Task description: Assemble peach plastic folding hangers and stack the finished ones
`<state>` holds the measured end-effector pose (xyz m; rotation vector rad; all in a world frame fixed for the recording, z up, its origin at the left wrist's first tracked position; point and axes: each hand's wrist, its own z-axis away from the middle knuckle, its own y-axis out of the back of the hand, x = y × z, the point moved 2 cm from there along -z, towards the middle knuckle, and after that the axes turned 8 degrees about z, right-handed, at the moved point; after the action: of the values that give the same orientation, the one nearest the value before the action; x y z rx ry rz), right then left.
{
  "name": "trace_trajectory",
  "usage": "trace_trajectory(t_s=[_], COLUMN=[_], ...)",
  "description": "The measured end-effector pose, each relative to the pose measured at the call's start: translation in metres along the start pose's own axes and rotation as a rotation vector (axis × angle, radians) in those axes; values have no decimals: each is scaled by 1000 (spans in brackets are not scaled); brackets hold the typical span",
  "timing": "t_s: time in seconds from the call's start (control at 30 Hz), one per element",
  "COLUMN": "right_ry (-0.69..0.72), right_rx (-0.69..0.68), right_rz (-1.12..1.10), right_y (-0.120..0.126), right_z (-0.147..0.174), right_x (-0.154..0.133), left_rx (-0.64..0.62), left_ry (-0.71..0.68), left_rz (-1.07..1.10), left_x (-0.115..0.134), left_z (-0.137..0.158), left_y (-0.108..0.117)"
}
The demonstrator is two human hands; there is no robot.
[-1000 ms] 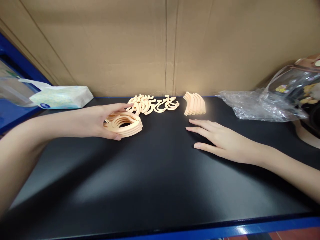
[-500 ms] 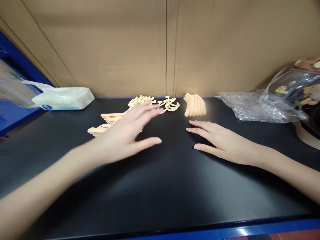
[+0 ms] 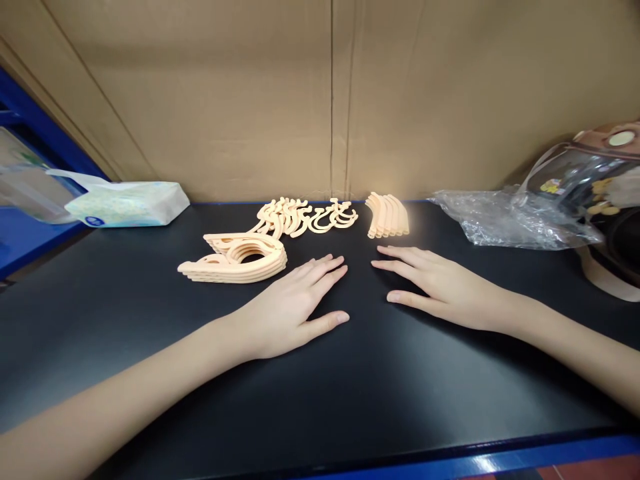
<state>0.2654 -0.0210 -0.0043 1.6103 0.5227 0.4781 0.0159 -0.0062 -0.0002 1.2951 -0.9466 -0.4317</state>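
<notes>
My left hand (image 3: 295, 303) lies palm down on the black table, fingers stretched and thumb apart, holding nothing. Just beyond it, to the left, is a stack of peach-coloured plastic hanger pieces (image 3: 235, 270) with curved openings. Behind that stack lies a loose pile of small hooks (image 3: 285, 217), with a few more hooks (image 3: 333, 217) to its right. My right hand (image 3: 433, 280) rests on the table with its fingers extended and nothing in it. Past its fingertips a row of curved arm pieces (image 3: 389, 215) sits side by side.
A tissue pack (image 3: 130, 202) lies at the back left. Crumpled clear plastic wrapping (image 3: 520, 220) lies at the back right beside a transparent bag (image 3: 595, 177) with a brown top. Cardboard (image 3: 225, 100) stands behind the black table (image 3: 360, 413), whose front edge is blue.
My left hand has come down and nearer, from over the hanger pieces and hooks to the tabletop, uncovering them. My right hand stays in place.
</notes>
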Motion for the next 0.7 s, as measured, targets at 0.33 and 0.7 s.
trace_trajectory(t_s=[0.33,0.7], right_ry=[-281,-761], right_rx=[264,-21], right_rz=[208,68], right_y=[39,17], right_z=[-28,-85], right_x=[32,110], left_rx=[22,27], left_ry=[-15,-50], left_rz=[-4,-1], left_x=[-2,-1], left_z=[2,3], left_y=[-2,0])
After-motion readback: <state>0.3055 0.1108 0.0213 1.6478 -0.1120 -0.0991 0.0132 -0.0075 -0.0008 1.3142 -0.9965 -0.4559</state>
